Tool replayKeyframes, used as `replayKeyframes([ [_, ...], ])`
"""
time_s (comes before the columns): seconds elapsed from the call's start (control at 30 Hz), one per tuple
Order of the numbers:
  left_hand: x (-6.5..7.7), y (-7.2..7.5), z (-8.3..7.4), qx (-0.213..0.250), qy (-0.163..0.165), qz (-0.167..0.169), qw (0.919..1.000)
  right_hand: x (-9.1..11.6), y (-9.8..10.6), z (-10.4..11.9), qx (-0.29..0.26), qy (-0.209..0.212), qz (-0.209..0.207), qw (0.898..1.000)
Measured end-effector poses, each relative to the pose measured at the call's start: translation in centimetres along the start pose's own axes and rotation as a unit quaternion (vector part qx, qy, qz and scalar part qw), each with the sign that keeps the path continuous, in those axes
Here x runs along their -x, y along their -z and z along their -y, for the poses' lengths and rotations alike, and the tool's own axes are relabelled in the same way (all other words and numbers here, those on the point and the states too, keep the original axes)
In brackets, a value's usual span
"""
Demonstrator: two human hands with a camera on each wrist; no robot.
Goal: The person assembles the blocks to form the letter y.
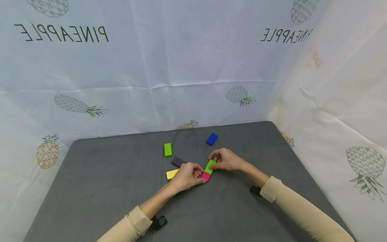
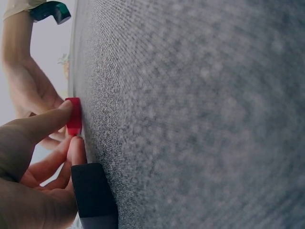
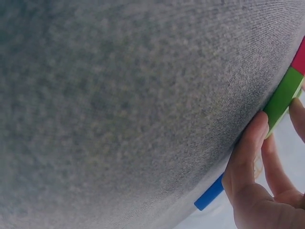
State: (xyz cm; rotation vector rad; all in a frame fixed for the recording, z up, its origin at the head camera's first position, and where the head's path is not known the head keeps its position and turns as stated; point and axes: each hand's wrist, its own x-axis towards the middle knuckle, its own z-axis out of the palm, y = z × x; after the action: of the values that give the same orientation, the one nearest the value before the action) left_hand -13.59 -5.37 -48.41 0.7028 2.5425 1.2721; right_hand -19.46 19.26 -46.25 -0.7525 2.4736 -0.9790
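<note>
1. Both hands, the left hand [image 1: 188,177] and the right hand [image 1: 226,159], work near the lower centre of the head view, and we see 6 rectangular blocks around them.
2. We see the left hand clamped on the pink block [image 1: 206,176], its thumb on 1 face and its fingertips at the opposite side; the left wrist view shows this pinch at the left of the frame.
3. We see the right hand clamped on the held green block [image 3: 283,98], gripping it between thumb and fingers at the right of its wrist view.
4. These 2 blocks touch end to end, slanting just right of centre in the head view, with the green end higher in the frame.
5. Left of them, we find the yellow block [image 1: 171,174], partly hidden by the left hand, and just above it the dark purple-brown block [image 1: 177,161].
6. Higher up, we see the loose green block [image 1: 167,150] and, farther right, the blue block [image 1: 212,138], both apart from the hands.
7. All 6 rest on the grey table [image 1: 115,198]; behind it, across the top of the frame, we see white cloth [image 1: 187,50] printed with pineapples.
</note>
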Motion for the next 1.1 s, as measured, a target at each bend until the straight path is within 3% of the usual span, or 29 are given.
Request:
replayKeyframes([
  [1.1, -0.04, -0.03, -0.17, -0.001, -0.001, 0.000, 1.0000, -0.03, 0.24, 0.18, -0.011, -0.005, 0.010, 1.000],
])
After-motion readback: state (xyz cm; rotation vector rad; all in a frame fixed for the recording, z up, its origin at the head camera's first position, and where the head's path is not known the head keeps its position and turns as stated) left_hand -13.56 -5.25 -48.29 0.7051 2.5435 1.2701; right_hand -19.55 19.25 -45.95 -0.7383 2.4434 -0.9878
